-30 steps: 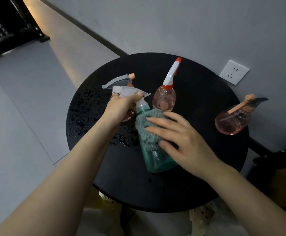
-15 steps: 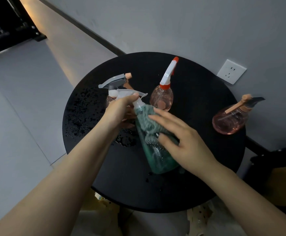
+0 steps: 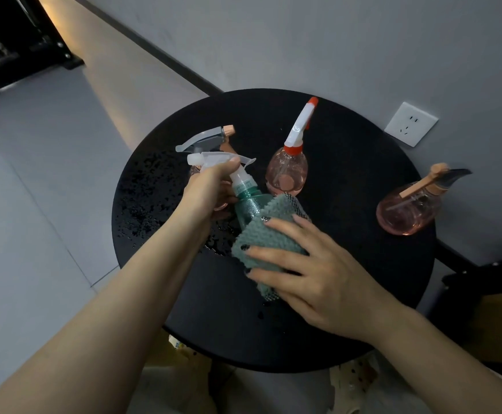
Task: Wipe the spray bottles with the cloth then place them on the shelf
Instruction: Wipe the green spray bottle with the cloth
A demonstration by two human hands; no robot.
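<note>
Right hand: fingers spread flat over the teal knobbly-weave cleaning cloth, pressing it against the translucent green plastic spray bottle. Over the last second the cloth has travelled from the bottle's shoulder down over its lower body; it now looks broader and flatter.

Left hand: closed round the green bottle's white trigger head and neck, steadying it tilted over the round black bench, as it did a second ago.

Judgement: the wipe of this bottle is well along, neck end done and body in hand. No bottle has gone to the shelf.

Around the green bottle:
- Just behind the left hand, a pink bottle with a grey trigger and peach nozzle; its body is mostly hidden by the hand.
- Just beyond the cloth, an upright clear pink bottle with a white-and-red sprayer.
- Well apart to the right, near the bench edge, a squat pink bottle with a peach and dark sprayer.
- To the left, water droplets on the bench.

Not made out: the green bottle's base, covered by cloth and hand; whether it touches the bench; the shelf, not identifiable in view.
</note>
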